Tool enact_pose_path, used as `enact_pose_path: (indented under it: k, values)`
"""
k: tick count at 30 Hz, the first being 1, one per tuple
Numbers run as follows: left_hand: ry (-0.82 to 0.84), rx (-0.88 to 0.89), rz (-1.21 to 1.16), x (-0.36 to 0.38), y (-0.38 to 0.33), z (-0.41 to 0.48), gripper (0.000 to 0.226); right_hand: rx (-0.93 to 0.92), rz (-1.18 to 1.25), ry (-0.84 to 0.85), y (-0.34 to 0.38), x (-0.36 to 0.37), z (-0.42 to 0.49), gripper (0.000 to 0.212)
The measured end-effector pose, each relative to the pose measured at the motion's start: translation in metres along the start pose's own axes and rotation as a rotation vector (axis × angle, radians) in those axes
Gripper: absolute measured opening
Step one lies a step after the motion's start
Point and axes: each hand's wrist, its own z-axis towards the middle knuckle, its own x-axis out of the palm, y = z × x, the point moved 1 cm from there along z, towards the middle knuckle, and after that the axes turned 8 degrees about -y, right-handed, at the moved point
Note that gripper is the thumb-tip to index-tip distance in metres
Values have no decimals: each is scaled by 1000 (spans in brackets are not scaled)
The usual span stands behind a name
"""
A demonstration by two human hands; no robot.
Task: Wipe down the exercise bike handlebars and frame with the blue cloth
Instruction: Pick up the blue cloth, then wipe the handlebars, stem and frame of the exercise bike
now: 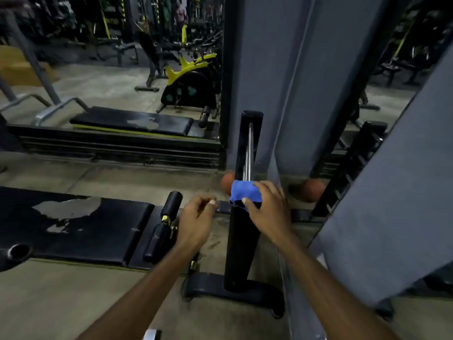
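My right hand (268, 207) presses the blue cloth (242, 193) around a black upright frame post (241, 246), about halfway up it. The cloth wraps the post's front, with my fingers over its right side and my thumb below it. Thin metal rods (248, 153) run inside the post above the cloth. To the left of the post, my left hand (197, 220) hovers with loosely curled fingers and holds nothing. A yellow and black exercise bike (191, 81) shows in the mirror at the back.
A worn black padded bench (73, 224) with roller pads (164, 229) lies at the left. The post's base foot (232, 293) rests on the concrete floor. A grey pillar (282, 82) and wall mirrors stand behind. An orange ball (226, 181) sits by the pillar.
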Motion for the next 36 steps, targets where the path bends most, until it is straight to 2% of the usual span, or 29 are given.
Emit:
enact_pose_path:
  k: [3, 6, 9, 13, 15, 18, 23, 25, 31, 36]
  values:
    - [-16, 5, 40, 12, 6, 15, 20, -109, -159, 145, -8, 16, 26, 61]
    - [-61, -48, 48, 20, 8, 22, 18, -138, -280, 337, -18, 30, 46, 68]
    - [-102, -92, 61, 28, 13, 25, 20, -225, -358, 380, -30, 38, 52, 61]
    - [-167, -119, 110, 32, 21, 18, 17, -401, -394, 311, -31, 38, 51, 40]
    - [-201, -129, 121, 31, 23, 8, 18, -432, -321, 276, -25, 36, 46, 33]
    - [-289, -153, 119, 16, 25, -10, 16, -415, -126, 338, -6, 36, 35, 26]
    - [-594, -232, 132, -48, 31, -71, 12, -387, 222, 543, 42, 56, -13, 23]
    - [-722, -273, 155, -84, 35, -105, 17, -404, 335, 622, 64, 67, -43, 20]
    - [-1119, -267, 217, -194, 19, -215, 16, -575, 560, 849, 169, 80, -144, 25]
    - [-1374, -220, 317, -269, -14, -298, 21, -728, 733, 969, 257, 69, -224, 29]
